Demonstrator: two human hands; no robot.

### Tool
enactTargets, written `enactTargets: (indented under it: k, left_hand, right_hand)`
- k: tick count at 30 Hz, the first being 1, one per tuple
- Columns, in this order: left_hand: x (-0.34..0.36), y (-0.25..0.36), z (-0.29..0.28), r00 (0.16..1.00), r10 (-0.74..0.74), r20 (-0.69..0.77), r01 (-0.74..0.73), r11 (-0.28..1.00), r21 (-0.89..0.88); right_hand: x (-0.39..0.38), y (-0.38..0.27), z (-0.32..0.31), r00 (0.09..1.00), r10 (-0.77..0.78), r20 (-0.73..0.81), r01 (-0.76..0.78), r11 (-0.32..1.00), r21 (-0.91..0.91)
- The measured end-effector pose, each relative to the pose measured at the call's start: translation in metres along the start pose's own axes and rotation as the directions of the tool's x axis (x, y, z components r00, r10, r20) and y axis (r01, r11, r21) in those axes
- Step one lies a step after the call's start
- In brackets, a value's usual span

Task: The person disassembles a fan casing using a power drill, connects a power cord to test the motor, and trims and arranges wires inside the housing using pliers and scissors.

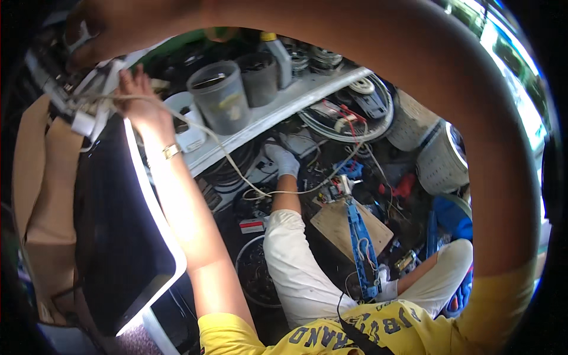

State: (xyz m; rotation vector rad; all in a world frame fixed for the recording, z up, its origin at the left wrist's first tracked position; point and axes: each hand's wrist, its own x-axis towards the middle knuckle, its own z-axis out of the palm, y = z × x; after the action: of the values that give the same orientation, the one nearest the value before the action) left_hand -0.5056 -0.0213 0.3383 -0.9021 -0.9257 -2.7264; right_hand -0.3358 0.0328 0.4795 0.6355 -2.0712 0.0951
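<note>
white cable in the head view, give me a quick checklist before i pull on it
1. Left hand grip on the white cable: ok, the fingers are closed around it.
2. Right hand hold on the wire bundle: cannot tell, it sits at the picture's rim and is blurred.
3. Cable slack: ok, it hangs in a loose curve.
4. Far end free: not ok, it seems to run to a circuit board among the parts below.
5. Co-worker's gloved hand clear of the cable: not ok, it lies close beside the run.
6. Grey tub clear of the cable: cannot tell, the cable passes just by its base.
</note>
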Motion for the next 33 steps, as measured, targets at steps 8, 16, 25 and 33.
enactTargets:
  k: [8, 16, 25, 33]
  left_hand:
    - [-0.043, -0.011, 0.007, 0.988, 0.141, 0.068, -0.155, 0.926, 0.345]
    - [-0.220, -0.023, -0.024, 0.959, 0.145, 0.243, -0.276, 0.674, 0.685]
    - [-0.361, -0.151, -0.109, 0.219, -0.776, 0.592, -0.492, 0.436, 0.754]
    - [-0.321, -0.161, -0.115, 0.242, -0.826, 0.508, -0.605, 0.281, 0.745]
  right_hand:
    - [-0.246, 0.067, -0.088, 0.663, 0.748, -0.042, -0.708, 0.607, -0.361]
    - [-0.528, 0.104, -0.044, -0.085, 0.996, 0.037, -0.784, -0.044, -0.619]
    - [-0.559, 0.106, -0.050, -0.232, 0.973, 0.001, -0.884, -0.211, -0.417]
    - [-0.529, -0.009, -0.096, -0.375, 0.924, 0.069, -0.617, -0.304, 0.725]
